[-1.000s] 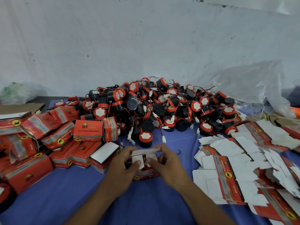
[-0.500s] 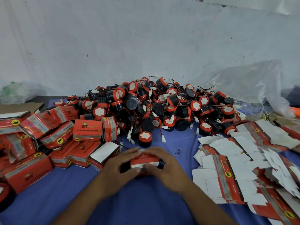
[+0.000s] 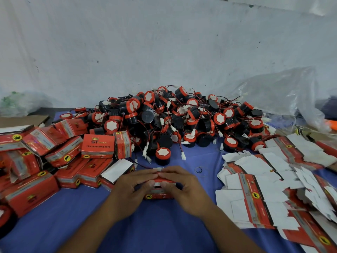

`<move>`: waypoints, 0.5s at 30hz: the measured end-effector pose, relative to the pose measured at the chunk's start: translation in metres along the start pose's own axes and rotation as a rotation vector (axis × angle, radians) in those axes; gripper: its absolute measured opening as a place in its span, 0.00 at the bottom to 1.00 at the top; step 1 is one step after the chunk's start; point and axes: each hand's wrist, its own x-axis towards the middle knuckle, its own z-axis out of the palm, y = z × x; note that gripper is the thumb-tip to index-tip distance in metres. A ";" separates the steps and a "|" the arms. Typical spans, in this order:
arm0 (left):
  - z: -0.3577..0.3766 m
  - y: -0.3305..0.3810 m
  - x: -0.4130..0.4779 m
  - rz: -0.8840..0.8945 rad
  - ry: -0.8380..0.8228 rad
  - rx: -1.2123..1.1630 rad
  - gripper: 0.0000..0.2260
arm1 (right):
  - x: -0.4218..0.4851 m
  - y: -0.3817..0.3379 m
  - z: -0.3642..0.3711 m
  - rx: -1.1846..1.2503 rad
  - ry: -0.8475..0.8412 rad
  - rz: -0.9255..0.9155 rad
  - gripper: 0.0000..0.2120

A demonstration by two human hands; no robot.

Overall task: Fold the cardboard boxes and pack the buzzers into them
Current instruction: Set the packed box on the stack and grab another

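Head view: Your left hand [image 3: 135, 187] and right hand [image 3: 184, 187] meet at lower centre of the frame over a small red box [image 3: 158, 195] that sits on the blue counter [image 3: 164, 232]. The fingers [image 3: 145, 174] of both hands are curled over the box's top, clamped on it from either side, and both thumbs press along its near upper edge, where a strip of white flap shows. A white plug [image 3: 158, 169] on a thin wire lies at the fingertips, at the far edge of the box.

Just beyond your hands one lone buzzer [image 3: 162, 155] stands upright, red cap up, apart from the rest. Behind it, across the centre of the frame, rises a heap of buzzers [image 3: 182, 117], black bodies with red caps, tangled in red and black wires with white plugs.

At left of the frame lies a jumble of folded boxes [image 3: 98, 146], red with gold print, some flat, some tilted on one another; the nearest one shows a white face and lies just beside your left hand. At right of the frame flat box blanks [image 3: 255, 196] are spread in loose, overlapping layers, mostly white side up with red strips showing.

A thin ring [image 3: 199, 169] lies on the counter between your right hand and the blanks. A clear plastic bag [image 3: 279, 94] slumps against the pale wall [image 3: 164, 42] at upper right.
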 end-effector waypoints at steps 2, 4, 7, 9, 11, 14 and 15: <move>0.001 -0.002 -0.003 0.010 -0.001 0.035 0.16 | 0.000 0.001 -0.001 -0.081 -0.058 -0.037 0.17; 0.001 -0.001 -0.004 0.038 -0.021 0.089 0.18 | -0.001 -0.001 -0.002 -0.165 -0.134 -0.045 0.20; 0.000 -0.003 -0.006 0.137 -0.111 0.217 0.21 | -0.002 -0.003 -0.003 -0.298 -0.194 -0.059 0.22; -0.001 -0.009 -0.009 0.154 -0.174 0.319 0.26 | -0.004 -0.005 -0.005 -0.358 -0.240 -0.078 0.24; 0.000 -0.014 -0.012 0.157 -0.192 0.385 0.28 | -0.005 -0.003 -0.009 -0.415 -0.321 -0.084 0.29; 0.003 -0.013 -0.013 0.155 -0.143 0.308 0.29 | -0.007 -0.001 -0.009 -0.507 -0.354 -0.073 0.32; 0.004 -0.010 -0.013 0.137 -0.116 0.239 0.30 | -0.008 -0.002 -0.007 -0.510 -0.317 -0.089 0.30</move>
